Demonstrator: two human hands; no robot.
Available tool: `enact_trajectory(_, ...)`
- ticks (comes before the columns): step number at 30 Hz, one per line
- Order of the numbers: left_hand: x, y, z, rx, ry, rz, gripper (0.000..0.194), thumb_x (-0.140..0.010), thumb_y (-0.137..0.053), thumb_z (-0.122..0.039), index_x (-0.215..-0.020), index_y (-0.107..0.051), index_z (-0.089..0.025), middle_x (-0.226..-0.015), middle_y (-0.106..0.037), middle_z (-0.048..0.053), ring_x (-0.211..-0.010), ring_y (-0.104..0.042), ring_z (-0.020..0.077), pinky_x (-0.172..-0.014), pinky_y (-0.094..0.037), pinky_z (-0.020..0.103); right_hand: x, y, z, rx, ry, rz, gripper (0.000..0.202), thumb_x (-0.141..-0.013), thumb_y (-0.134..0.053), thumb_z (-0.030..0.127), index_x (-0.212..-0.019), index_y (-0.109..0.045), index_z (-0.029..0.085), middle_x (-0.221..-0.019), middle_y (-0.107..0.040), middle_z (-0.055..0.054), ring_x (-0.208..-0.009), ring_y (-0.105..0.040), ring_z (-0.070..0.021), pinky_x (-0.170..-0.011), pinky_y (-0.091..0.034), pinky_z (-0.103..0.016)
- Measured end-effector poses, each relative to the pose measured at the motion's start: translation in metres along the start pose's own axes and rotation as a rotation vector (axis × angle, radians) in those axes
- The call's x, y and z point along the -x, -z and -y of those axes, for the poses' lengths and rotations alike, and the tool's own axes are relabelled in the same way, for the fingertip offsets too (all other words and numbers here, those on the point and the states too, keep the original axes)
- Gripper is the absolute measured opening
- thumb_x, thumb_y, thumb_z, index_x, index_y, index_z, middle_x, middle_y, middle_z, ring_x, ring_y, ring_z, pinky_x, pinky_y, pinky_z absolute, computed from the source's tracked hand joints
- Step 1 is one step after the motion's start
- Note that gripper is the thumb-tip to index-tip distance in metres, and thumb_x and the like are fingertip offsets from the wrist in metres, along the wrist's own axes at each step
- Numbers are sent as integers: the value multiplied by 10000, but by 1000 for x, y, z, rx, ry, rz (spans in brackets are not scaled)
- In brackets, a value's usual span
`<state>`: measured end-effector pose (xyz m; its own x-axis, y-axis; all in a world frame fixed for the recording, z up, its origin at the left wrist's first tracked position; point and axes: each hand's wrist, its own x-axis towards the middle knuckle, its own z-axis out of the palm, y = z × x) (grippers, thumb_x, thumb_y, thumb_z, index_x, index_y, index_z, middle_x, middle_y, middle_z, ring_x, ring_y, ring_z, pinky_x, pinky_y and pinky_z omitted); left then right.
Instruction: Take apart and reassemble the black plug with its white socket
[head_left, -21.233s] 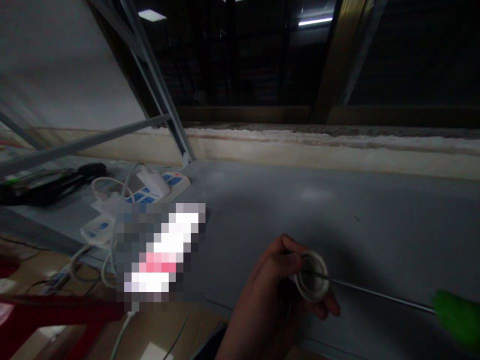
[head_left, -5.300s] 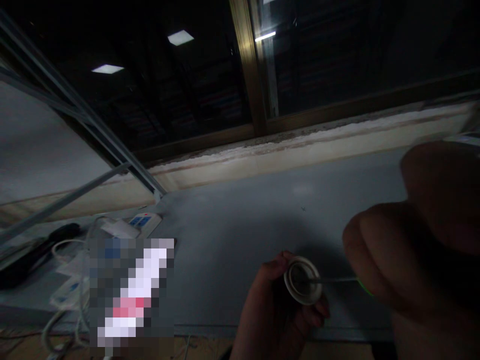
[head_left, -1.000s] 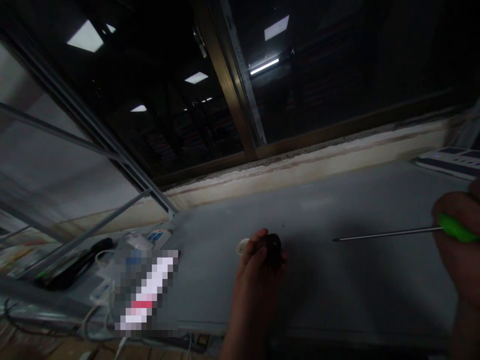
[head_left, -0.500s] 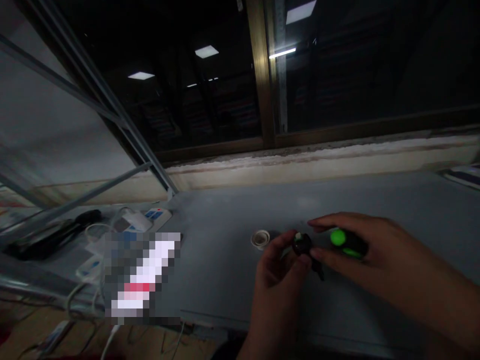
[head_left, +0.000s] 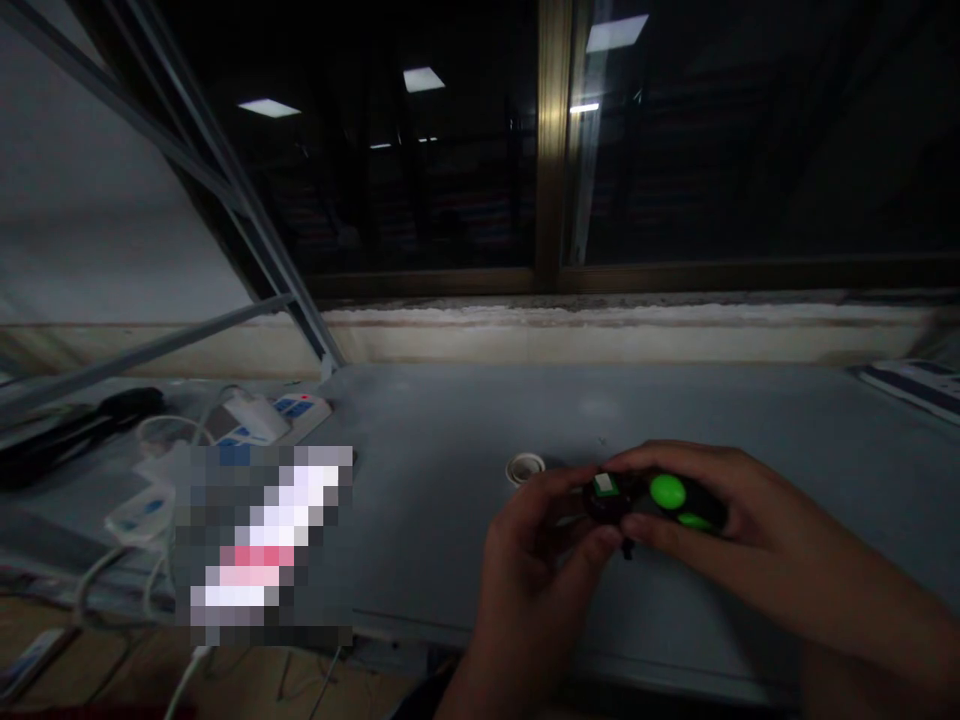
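My left hand (head_left: 536, 560) is closed, its thumb and fingers pinching a small round black part (head_left: 600, 505) with a pale square edged in green on top. A short dark piece sticks out below that part. My right hand (head_left: 739, 515) is wrapped round a black-and-green tool handle (head_left: 667, 492), whose dark end meets the black part's right side. The rest of the tool is hidden, so I cannot tell its kind. Right fingertips also reach the black part. Just behind my left hand, a white ring-shaped roll (head_left: 525, 467) lies on the grey table (head_left: 420, 540).
On the left are power strips (head_left: 304, 405) with white cables, a blurred-out bright object (head_left: 259, 545) and a dark bundle (head_left: 82, 425). A metal frame (head_left: 247, 220) rises there. A window (head_left: 420, 200) stands behind the table; a flat pale device (head_left: 915, 388) lies far right.
My right hand has come left with the tool handle, closing the gap to the black part. The black part has turned, showing its green-edged square more fully. The camera view has tilted slightly.
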<state>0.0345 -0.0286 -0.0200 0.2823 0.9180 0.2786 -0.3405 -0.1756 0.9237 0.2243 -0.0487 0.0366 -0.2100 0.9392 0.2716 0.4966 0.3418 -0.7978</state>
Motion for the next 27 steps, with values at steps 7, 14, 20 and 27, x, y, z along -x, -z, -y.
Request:
enact_trajectory(7,-1,2,-2,-13,-8,-19,312,-848,-804,-168,-1131,-740,-281,-1110,-738,40,-998,-739,176,-834,-627,255,1,3,-3,-31,38,-12,279,-940,-726,352,-1215,-710,309,-1154,-747,8,-1013,-714,-150,-827,-580,-212)
enact_trajectory(14,-4,6,-1,-119,31,-121,333,-819,-798,-167,-1135,-714,-228,-1092,-755,62,-999,-741,187,-872,-615,281,-2,1,-11,78,1,-79,243,-938,-702,322,-1181,-700,327,-1154,-728,31,-1047,-690,-155,-897,-548,-269)
enact_trajectory(20,-11,9,0,-192,157,-196,372,-837,-761,-213,-1194,-662,-173,-1066,-786,103,-992,-754,208,-875,-605,302,-9,-3,-29,301,-41,-57,278,-910,-668,221,-1170,-651,318,-1192,-698,33,-1100,-654,-184,-969,-508,-356)
enact_trajectory(27,-12,10,-3,-127,205,-264,402,-894,-729,-273,-1270,-630,-172,-1086,-791,104,-969,-755,182,-884,-591,282,-12,-6,-46,387,-164,33,285,-889,-676,187,-1151,-616,283,-1150,-694,-6,-1032,-658,-229,-905,-498,-399)
